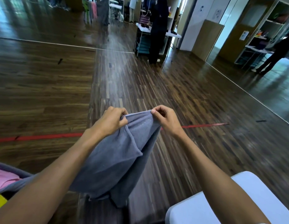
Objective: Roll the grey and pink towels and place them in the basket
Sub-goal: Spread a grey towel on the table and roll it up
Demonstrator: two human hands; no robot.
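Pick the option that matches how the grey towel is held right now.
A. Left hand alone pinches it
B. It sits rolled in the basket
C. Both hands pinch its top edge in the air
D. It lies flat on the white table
C: the left hand and right hand each pinch the top edge of the grey towel, which hangs above the floor.

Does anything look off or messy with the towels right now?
Nothing damaged. The grey towel hangs unrolled in the air, pinched at its top edge by the left hand and right hand. The pink towel lies crumpled at lower left.
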